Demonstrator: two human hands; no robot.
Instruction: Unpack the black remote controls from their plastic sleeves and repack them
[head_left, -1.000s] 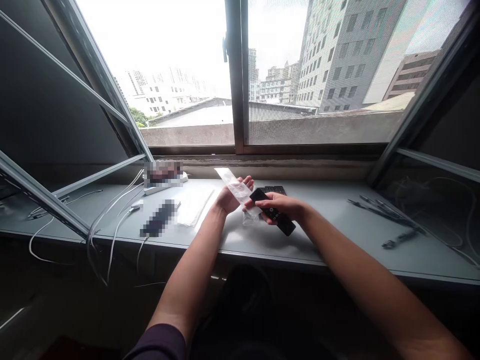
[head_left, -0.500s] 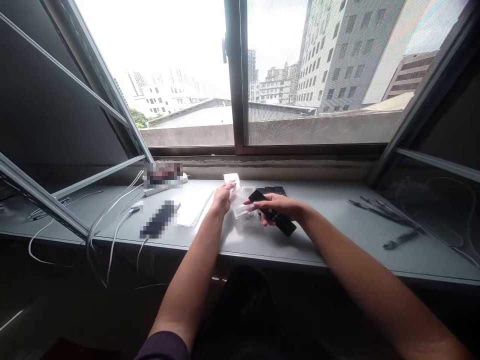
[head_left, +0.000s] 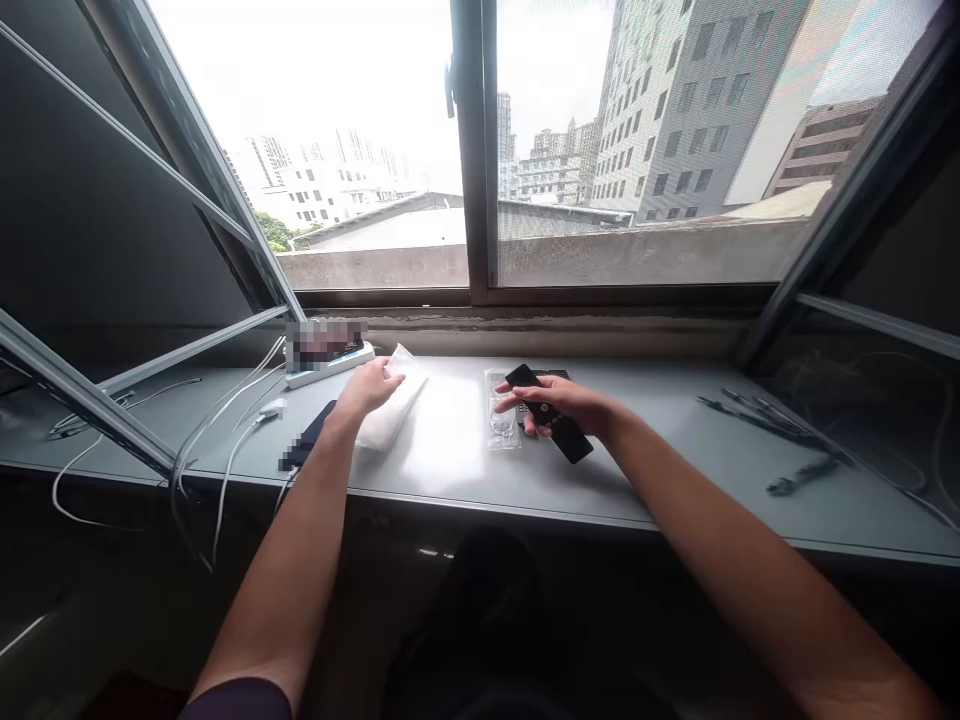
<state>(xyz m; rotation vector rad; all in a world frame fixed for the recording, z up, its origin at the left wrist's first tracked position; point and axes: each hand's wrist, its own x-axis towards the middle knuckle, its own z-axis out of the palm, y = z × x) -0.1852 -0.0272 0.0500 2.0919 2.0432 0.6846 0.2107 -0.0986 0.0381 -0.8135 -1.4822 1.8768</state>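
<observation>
Left hand [head_left: 366,388] open, resting on a white folded packet [head_left: 391,415], right hand [head_left: 559,403] curled around a black remote [head_left: 570,444]

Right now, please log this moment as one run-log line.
left hand: on white packet | right hand: holds black remote | near: clear plastic bag

Wide gap parts white packet [head_left: 390,420] and plastic bag [head_left: 501,420].

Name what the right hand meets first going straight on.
The right hand likely meets the clear plastic bag first, though depth is unclear; it may pass above.
</observation>
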